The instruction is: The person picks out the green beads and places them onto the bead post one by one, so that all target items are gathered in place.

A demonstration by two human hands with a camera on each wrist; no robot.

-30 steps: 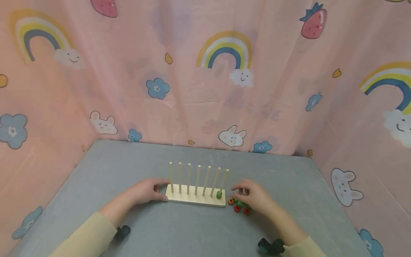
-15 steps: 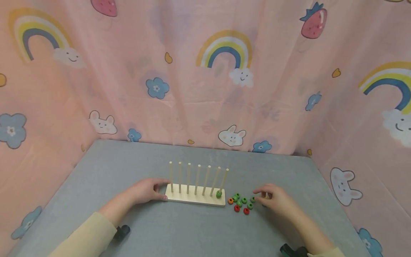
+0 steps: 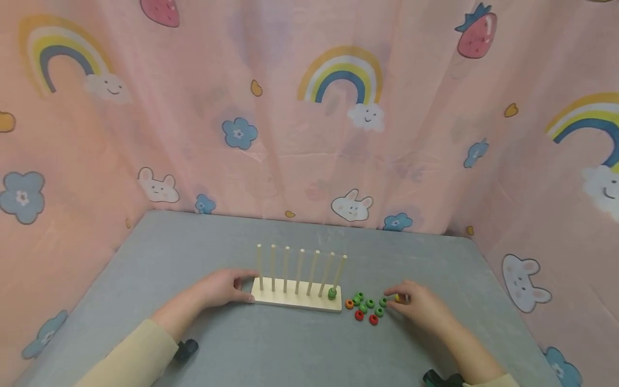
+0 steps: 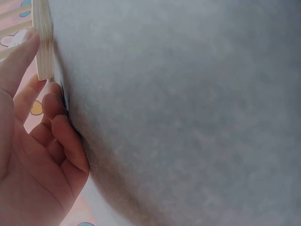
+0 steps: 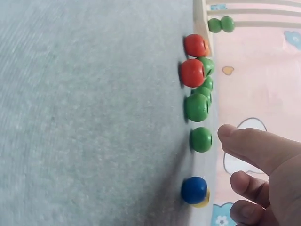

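A pale wooden peg board (image 3: pixel 295 301) with a row of upright pegs lies on the table. My left hand (image 3: pixel 223 286) holds its left end between thumb and fingers; the left wrist view shows the thumb against the board (image 4: pixel 43 44). Two green beads (image 5: pixel 227 24) are stacked on the rightmost peg. My right hand (image 3: pixel 419 305) hovers right of the loose beads, thumb and forefinger apart, close to a green bead (image 3: pixel 383 302). A yellow bead (image 3: pixel 398 297) shows between its fingers, and a blue bead (image 5: pixel 194 190) sits below that hand in the right wrist view.
Several loose green beads (image 3: pixel 369 303), two red beads (image 3: pixel 359 315) and an orange bead (image 3: pixel 349 304) lie just right of the board. The grey table (image 3: pixel 232 344) reaches back to a pink patterned curtain (image 3: pixel 290 177).
My right hand has moved right, off the loose beads beside the board, which now show uncovered. My left hand stays at the board's left end.
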